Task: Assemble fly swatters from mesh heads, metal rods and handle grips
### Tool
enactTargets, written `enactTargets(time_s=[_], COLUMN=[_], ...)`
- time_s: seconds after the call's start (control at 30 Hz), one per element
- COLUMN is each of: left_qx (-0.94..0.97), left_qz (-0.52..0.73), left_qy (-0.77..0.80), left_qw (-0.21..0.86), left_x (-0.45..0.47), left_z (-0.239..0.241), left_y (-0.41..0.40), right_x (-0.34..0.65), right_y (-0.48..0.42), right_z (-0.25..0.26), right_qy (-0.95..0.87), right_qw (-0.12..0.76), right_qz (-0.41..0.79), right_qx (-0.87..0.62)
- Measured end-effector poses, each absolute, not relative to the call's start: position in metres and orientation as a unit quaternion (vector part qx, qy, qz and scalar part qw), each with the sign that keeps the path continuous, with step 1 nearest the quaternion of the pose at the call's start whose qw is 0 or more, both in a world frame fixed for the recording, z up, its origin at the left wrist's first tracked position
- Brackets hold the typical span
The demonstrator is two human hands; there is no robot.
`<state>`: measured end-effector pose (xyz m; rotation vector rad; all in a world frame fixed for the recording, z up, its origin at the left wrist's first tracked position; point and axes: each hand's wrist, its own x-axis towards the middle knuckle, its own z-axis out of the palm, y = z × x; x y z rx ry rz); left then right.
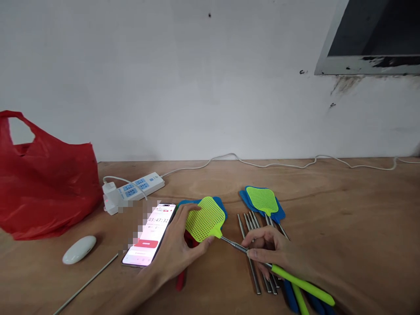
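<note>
A yellow-green fly swatter (205, 218) with a metal shaft and a long green handle lies slantwise between my hands. My left hand (182, 245) grips its perforated head, thumb by the neck and fingers over the left edge. Around the shaft, near where it meets the handle, my right hand (267, 247) is closed in a pinch. Blue swatter heads (220, 203) and a red handle (180, 280) show partly beneath the left hand. Several metal rods (252, 271) lie under the right hand, beside blue and green handles (290, 295).
Behind my right hand lies a pile of swatters with a green head (261, 200) on top. To the left are a lit phone (151, 234), a white mouse (79, 250), a power strip (144, 186) and a red plastic bag (49, 183). A white cable (272, 165) runs along the wall.
</note>
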<state>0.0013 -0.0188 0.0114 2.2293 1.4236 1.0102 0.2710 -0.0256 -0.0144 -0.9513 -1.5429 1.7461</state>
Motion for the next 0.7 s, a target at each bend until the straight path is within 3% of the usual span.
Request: enactTargets(time_s=[0.1, 0.27, 0.47, 0.7], left_qx=[0.753, 0.605, 0.581, 0.593], left_qz=[0.4, 0.54, 0.511, 0.504], left_qy=[0.49, 0.487, 0.486, 0.495], left_qw=[0.182, 0.326, 0.406, 0.387], left_x=[0.0, 0.0, 0.001, 0.002], left_z=[0.009, 0.005, 0.002, 0.006], left_y=[-0.016, -0.01, -0.009, -0.017], right_x=[0.269, 0.267, 0.267, 0.259], right_y=[-0.026, -0.025, -0.027, -0.031], right_z=[-0.013, -0.009, -0.008, -0.008], right_qy=[-0.573, -0.574, -0.557, -0.54], right_qw=[0.313, 0.315, 0.329, 0.332], right_qz=[0.661, 0.65, 0.65, 0.669], right_qx=[-0.369, -0.386, -0.399, -0.388])
